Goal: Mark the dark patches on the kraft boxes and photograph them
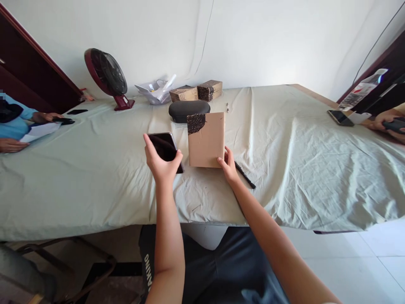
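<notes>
My left hand (161, 165) spans a dark smartphone (164, 143), thumb at its right edge and fingers at its left. I cannot tell whether the phone is lifted or resting on the cloth. To its right, my right hand (228, 165) grips a brown cardboard box (207, 141) by its lower right corner, thumb on the face towards me and the other fingers partly hidden. Black patterned tape covers the box's upper left corner. Beside my right hand, a thin black strip (245, 175) lies on the table.
A pale green cloth covers the table (95, 177). Behind the box are a black case (186, 110), two taped cartons (211, 89), a plastic-wrapped bundle (156, 93) and a red fan (109, 76). People sit at both ends. At right are a phone (341, 118) and bottle (360, 90).
</notes>
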`<state>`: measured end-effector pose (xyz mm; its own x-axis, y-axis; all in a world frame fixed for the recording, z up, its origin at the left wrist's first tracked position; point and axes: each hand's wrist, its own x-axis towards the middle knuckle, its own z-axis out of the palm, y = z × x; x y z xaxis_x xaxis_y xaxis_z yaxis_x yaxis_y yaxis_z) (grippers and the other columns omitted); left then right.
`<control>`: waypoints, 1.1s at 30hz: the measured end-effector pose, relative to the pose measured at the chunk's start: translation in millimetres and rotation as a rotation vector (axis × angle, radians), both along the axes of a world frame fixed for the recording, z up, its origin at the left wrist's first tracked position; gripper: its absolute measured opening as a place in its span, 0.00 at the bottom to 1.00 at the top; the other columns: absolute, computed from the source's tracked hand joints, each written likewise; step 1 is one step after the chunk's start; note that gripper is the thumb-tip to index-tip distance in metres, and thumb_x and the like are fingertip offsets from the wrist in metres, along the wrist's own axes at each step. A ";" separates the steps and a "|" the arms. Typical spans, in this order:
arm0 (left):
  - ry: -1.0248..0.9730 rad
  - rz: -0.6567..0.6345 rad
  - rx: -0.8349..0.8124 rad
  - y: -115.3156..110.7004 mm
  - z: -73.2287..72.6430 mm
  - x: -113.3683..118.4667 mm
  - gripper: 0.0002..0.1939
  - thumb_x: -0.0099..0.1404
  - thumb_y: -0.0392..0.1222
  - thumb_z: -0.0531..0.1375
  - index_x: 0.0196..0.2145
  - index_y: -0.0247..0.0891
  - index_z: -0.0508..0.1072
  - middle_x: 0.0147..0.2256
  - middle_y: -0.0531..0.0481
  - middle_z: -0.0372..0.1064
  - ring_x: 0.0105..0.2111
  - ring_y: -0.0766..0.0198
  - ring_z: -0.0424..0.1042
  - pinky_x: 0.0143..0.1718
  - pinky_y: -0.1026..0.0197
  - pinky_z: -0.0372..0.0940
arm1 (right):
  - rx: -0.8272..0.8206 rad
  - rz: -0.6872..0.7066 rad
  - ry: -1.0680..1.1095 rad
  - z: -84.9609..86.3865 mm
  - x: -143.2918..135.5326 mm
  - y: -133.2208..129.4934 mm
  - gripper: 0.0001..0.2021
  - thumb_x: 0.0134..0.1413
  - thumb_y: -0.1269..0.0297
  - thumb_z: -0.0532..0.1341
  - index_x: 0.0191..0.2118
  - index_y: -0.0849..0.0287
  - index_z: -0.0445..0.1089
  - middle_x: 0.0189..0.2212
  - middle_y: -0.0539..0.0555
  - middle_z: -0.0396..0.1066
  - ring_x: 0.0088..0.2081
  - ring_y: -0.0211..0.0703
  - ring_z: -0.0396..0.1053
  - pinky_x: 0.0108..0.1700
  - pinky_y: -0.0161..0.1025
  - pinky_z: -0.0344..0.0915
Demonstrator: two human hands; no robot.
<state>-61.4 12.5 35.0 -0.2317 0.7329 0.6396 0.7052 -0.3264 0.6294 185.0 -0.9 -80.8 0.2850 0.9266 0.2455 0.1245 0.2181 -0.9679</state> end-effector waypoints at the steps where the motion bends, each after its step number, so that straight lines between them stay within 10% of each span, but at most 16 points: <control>1: 0.005 -0.029 0.036 -6.6 7.3 8.7 0.61 0.58 0.42 0.68 0.79 0.46 0.36 0.71 0.38 0.57 0.73 0.40 0.59 0.73 0.41 0.60 | -0.004 0.003 -0.010 0.2 0.0 -0.3 0.47 0.55 0.33 0.63 0.73 0.53 0.52 0.63 0.65 0.67 0.62 0.59 0.68 0.66 0.61 0.65; 8: -0.120 -0.256 0.142 -24.9 32.8 50.6 0.58 0.55 0.39 0.72 0.77 0.42 0.47 0.71 0.35 0.56 0.74 0.32 0.53 0.75 0.35 0.54 | 0.003 0.082 0.010 -0.3 0.8 0.0 0.48 0.53 0.32 0.65 0.72 0.53 0.53 0.63 0.65 0.68 0.61 0.59 0.70 0.65 0.60 0.67; 25: -0.087 -0.236 0.082 -31.7 41.9 60.6 0.54 0.51 0.36 0.70 0.74 0.40 0.55 0.70 0.36 0.62 0.71 0.40 0.63 0.74 0.41 0.59 | 0.061 0.127 0.071 -16.4 2.5 12.4 0.46 0.51 0.31 0.68 0.70 0.45 0.58 0.60 0.62 0.70 0.58 0.62 0.70 0.65 0.65 0.67; 33: -0.011 0.029 -0.442 -12.6 16.0 12.9 0.56 0.55 0.46 0.72 0.75 0.34 0.52 0.64 0.27 0.64 0.68 0.26 0.64 0.70 0.29 0.60 | 0.027 0.112 0.092 -12.7 3.4 8.4 0.48 0.50 0.30 0.67 0.72 0.46 0.56 0.62 0.62 0.68 0.61 0.64 0.67 0.68 0.68 0.62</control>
